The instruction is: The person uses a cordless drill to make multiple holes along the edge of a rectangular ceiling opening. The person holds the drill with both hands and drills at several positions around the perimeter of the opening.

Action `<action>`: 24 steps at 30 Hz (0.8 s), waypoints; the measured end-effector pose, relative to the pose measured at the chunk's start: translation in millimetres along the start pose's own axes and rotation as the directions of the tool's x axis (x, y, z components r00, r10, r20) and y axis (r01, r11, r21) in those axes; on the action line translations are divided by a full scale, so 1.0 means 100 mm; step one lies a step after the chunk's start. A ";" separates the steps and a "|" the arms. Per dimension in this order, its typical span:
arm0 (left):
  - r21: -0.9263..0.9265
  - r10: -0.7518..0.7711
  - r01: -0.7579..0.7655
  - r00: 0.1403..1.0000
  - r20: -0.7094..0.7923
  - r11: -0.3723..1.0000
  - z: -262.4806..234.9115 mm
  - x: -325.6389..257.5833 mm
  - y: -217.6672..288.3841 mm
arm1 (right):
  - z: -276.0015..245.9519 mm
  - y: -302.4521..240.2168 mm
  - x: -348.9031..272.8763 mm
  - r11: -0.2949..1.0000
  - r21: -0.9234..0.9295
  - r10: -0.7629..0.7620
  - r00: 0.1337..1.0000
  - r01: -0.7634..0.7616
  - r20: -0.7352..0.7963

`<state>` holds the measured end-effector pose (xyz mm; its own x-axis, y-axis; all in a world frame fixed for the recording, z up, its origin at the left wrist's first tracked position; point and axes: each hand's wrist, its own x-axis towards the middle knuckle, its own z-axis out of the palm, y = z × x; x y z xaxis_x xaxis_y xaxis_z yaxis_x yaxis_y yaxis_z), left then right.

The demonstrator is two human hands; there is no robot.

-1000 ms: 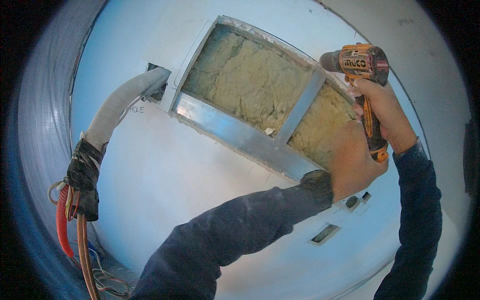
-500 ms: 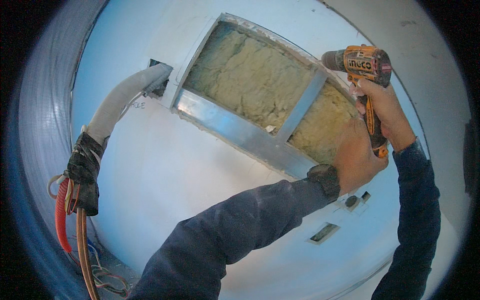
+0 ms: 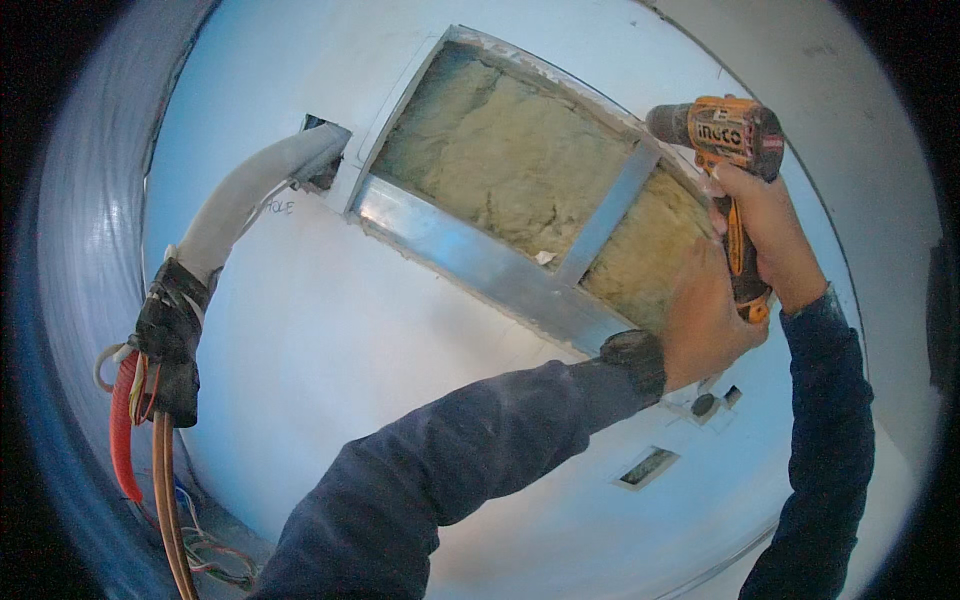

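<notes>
An orange and black cordless drill [image 3: 738, 135] is held up against the right edge of a rectangular wall opening, its chuck pointing left towards the metal frame. My right hand [image 3: 775, 235] wraps round the upper part of its handle. Lower down, my left hand [image 3: 708, 320] grips the base of the drill, with its fingertips partly hidden. The tip of the chuck is in front of the frame's edge, and I cannot make out any bit or screw there. Yellowish insulation wool [image 3: 510, 150] fills the opening, behind silver metal studs [image 3: 470, 260].
On the left, a thick white wrapped pipe [image 3: 240, 200] comes out of a square hole. Black tape [image 3: 170, 340] binds it with a red corrugated conduit [image 3: 122, 430] and copper-coloured pipes [image 3: 172, 500]. A small rectangular cutout [image 3: 646, 468] sits low in the white wall [image 3: 400, 330].
The drill and both hands have barely moved; my left forearm and hand have shifted slightly left. The view has tilted a little. My grip on the drill is the same.
</notes>
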<state>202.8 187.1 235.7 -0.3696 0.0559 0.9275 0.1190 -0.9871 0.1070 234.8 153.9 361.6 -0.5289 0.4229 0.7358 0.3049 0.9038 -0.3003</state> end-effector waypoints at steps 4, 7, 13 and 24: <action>0.128 -0.114 0.100 0.988 0.106 0.987 -0.18 -0.03 0.02 | 0.06 0.09 -0.02 0.983 0.161 0.091 0.995 -0.085 -0.030; 0.357 -0.139 0.101 0.987 0.084 0.929 -0.19 -0.02 0.08 | 0.06 0.10 -0.01 0.927 0.361 0.112 0.994 -0.100 -0.013; 0.042 -0.071 0.068 0.993 0.098 0.997 -0.16 -0.02 0.00 | 0.04 0.05 0.04 0.995 -0.099 0.024 0.999 -0.026 -0.025; 0.463 -0.317 0.249 0.945 0.074 0.851 -0.13 0.00 0.18 | -0.06 0.26 0.04 0.917 0.371 0.122 0.988 -0.147 0.091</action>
<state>192.8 166.9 232.5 -0.3191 0.3771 0.8695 0.4357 -0.7564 0.4880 245.3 178.3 360.1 -0.5581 0.5340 0.6352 0.0633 0.7906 -0.6090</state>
